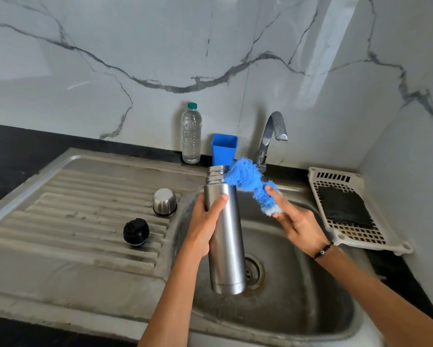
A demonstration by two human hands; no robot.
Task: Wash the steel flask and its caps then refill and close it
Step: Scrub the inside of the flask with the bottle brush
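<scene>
Over the sink basin there is free room below and to the right, though the tap stands close behind. The left hand grips the uncapped steel flask upright above the drain, while the right hand pinches a fuzzy blue brush against its threaded mouth. Both caps (steel cup, black stopper) sit on the ribbed drainboard.

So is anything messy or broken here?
Nothing looks broken or spilled. The steel flask is held open over the sink, the blue brush at its mouth. Its steel cap and black stopper sit on the stained drainboard.
</scene>
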